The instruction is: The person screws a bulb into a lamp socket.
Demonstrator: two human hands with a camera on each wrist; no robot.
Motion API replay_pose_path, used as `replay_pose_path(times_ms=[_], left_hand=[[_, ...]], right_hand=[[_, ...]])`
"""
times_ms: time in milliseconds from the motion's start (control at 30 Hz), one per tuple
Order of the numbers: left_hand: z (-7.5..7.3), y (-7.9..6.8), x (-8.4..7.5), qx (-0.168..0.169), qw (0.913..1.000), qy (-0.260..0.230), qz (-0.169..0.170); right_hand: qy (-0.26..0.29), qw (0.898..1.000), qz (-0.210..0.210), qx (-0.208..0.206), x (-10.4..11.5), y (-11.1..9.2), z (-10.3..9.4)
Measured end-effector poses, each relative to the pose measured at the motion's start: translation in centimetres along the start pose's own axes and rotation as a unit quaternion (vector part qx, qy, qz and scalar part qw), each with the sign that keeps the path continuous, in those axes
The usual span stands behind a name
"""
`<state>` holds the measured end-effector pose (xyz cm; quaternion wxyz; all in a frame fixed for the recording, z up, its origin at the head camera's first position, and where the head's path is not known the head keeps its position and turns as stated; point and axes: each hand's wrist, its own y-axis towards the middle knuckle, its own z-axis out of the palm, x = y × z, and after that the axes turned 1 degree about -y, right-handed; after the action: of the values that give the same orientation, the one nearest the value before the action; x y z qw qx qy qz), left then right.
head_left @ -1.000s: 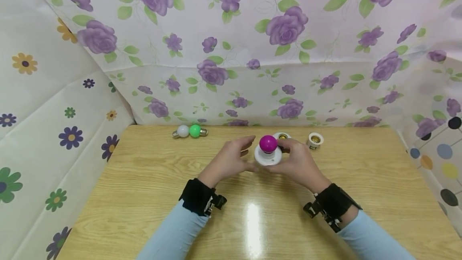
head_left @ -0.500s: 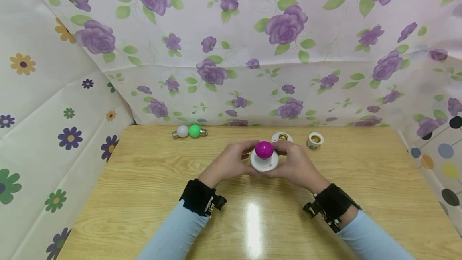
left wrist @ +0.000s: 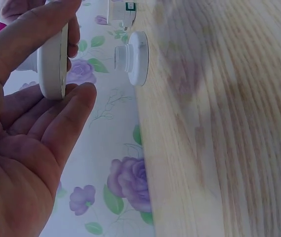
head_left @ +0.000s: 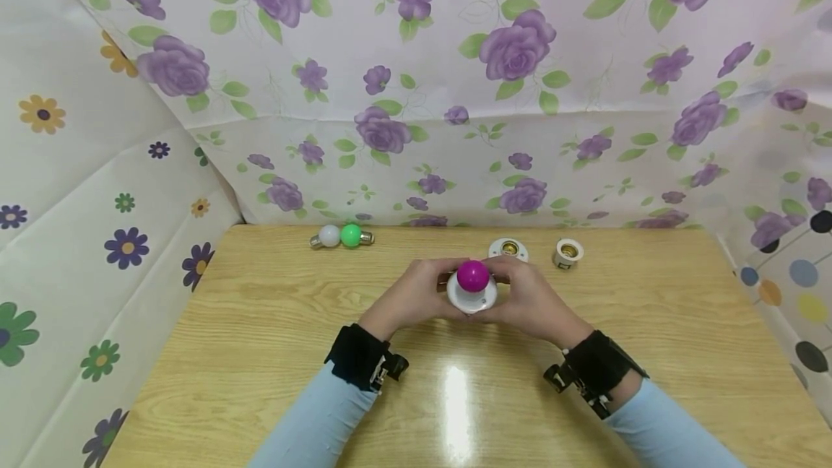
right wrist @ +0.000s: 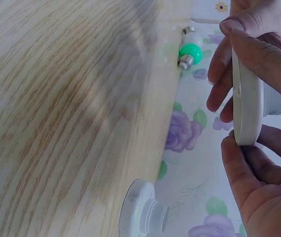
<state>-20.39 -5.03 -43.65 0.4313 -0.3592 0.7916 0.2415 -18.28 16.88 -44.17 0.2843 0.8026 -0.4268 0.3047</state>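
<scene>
In the head view, a magenta bulb (head_left: 473,276) stands upright in a round white lamp holder (head_left: 472,302), held between both hands. My left hand (head_left: 416,296) takes the holder's left side, fingers beyond it and thumb at the near edge. From the other side my right hand (head_left: 534,302) grips the rim between thumb and fingers. Seen from the right wrist, the holder's flat base (right wrist: 249,106) is off the table, and the two thumbs meet near its edge. The left wrist view shows the base (left wrist: 53,69) edge-on, with the left fingers beside its rim.
Behind the hands on the wooden table (head_left: 273,352) lies another round white lamp holder (head_left: 497,248), with a smaller white socket (head_left: 568,253) to its right. A white bulb (head_left: 329,235) and a green bulb (head_left: 352,235) lie at the back left. Flowered cloth (head_left: 390,92) hangs behind.
The lamp holder with the magenta bulb has moved left and slightly toward me in the right hand. My left hand, apart from it at first, now holds its left side.
</scene>
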Motion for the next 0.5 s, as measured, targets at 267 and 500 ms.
replay_pose_path(times_ms=[267, 500], left_hand=[[0.1, -0.1, 0.4, -0.016, 0.9998, -0.012, -0.009], [-0.4, -0.2, 1.2, -0.076, 0.9967, 0.014, -0.023]], right_hand=[[-0.013, 1.000, -0.001, -0.004, -0.1, 0.0, 0.3], [-0.023, 0.999, -0.023, -0.030, -0.1, 0.0, 0.2]])
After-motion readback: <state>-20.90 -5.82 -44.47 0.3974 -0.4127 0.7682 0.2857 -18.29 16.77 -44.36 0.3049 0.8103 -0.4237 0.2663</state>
